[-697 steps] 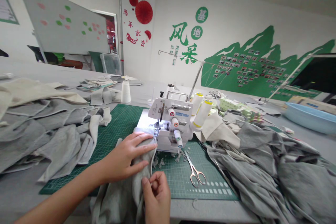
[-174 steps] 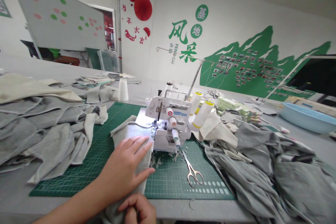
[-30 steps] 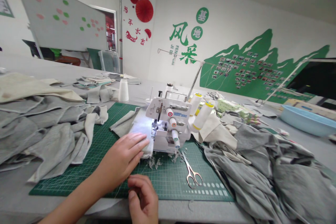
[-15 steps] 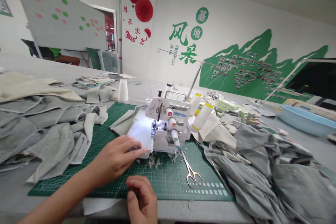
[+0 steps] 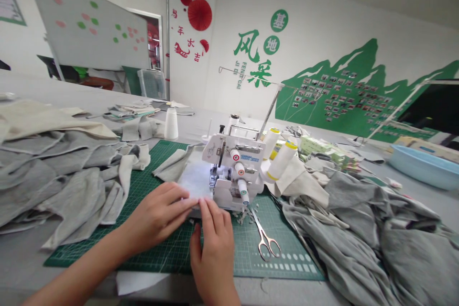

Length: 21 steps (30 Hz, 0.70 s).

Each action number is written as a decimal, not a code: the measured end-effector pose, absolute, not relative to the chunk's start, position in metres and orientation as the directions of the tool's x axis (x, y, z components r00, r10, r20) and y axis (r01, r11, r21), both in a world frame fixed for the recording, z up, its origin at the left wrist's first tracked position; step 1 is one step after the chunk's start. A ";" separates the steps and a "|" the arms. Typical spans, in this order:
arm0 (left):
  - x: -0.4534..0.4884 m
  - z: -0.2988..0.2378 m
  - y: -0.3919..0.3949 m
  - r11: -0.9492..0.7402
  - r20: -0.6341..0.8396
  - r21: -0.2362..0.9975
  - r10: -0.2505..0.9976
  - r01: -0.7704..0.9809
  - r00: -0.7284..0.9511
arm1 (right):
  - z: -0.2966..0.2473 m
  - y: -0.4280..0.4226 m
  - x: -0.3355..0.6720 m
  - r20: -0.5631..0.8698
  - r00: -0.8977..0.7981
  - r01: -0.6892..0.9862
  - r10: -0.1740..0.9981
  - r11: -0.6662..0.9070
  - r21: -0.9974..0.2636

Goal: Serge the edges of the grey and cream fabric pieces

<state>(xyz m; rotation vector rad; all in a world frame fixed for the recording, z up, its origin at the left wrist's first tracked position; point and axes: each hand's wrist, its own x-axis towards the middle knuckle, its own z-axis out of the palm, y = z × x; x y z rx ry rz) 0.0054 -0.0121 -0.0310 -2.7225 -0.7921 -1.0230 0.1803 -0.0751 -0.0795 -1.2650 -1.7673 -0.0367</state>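
A white serger (image 5: 234, 167) with a lit needle area stands on the green cutting mat (image 5: 154, 186). A grey fabric piece (image 5: 186, 172) lies under its presser foot and trails off to the back left. My left hand (image 5: 158, 217) rests flat on the mat, fingers stretched toward the fabric's near end. My right hand (image 5: 213, 244) lies beside it, fingers extended and touching the fabric edge just in front of the machine. Neither hand grips anything.
Scissors (image 5: 265, 239) lie on the mat right of my right hand. Heaps of grey fabric (image 5: 53, 177) fill the left, and another grey heap (image 5: 358, 229) fills the right. Thread cones (image 5: 281, 160) stand beside the machine. A blue basin (image 5: 423, 162) sits far right.
The fabric has fed through the machine to the back left. My right hand came up from the table's front edge, unfolded, and now touches the fabric end by the machine.
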 end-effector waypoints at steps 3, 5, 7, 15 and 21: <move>0.002 -0.030 -0.013 -0.810 0.650 0.058 0.474 0.584 0.594 | -0.080 -0.076 0.178 0.691 -0.024 0.768 0.723 0.456 -0.450; -0.001 -0.027 -0.013 -0.815 0.641 0.035 0.463 0.579 0.612 | -0.080 -0.076 0.177 0.691 -0.030 0.768 0.722 0.459 -0.447; -0.004 -0.020 -0.009 -0.862 0.597 0.049 0.430 0.504 0.677 | -0.080 -0.074 0.177 0.692 -0.039 0.765 0.720 0.467 -0.443; 0.012 0.008 0.026 -0.915 0.407 0.297 0.380 0.273 0.831 | -0.093 -0.079 0.166 0.761 0.030 0.705 0.648 0.525 -0.476; 0.013 0.008 0.028 -0.924 0.357 0.264 0.361 0.278 0.862 | -0.104 -0.088 0.115 0.508 -0.028 0.410 0.861 0.473 -0.780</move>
